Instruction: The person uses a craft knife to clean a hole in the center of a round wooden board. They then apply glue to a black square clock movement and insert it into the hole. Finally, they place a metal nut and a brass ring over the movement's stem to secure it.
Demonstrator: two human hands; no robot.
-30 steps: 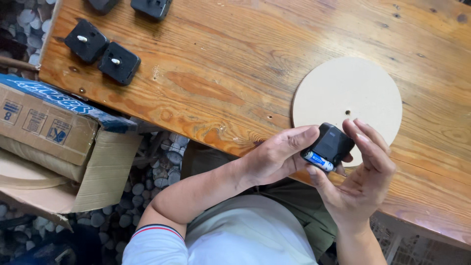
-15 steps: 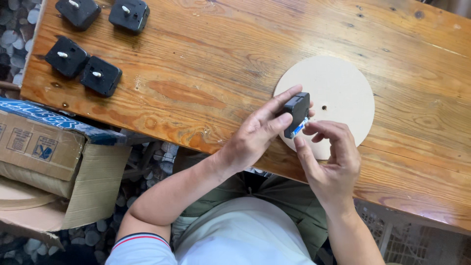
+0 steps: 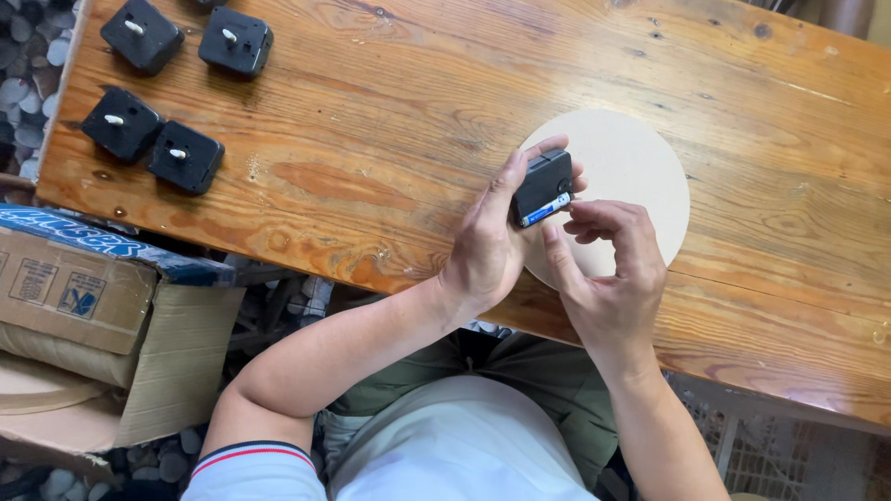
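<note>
Left grip clasps a black clock mechanism above the round wooden disc on the worktop; right grip pinches at its blue-labelled battery. Pressed askew, the battery could likely pop loose.

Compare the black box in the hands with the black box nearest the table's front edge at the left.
The held black box is gripped on edge by the left hand over the round disc, showing a battery; the right hand is beside it. The lying black box rests flat, untouched, white shaft up. Both are small, black and squarish.
</note>
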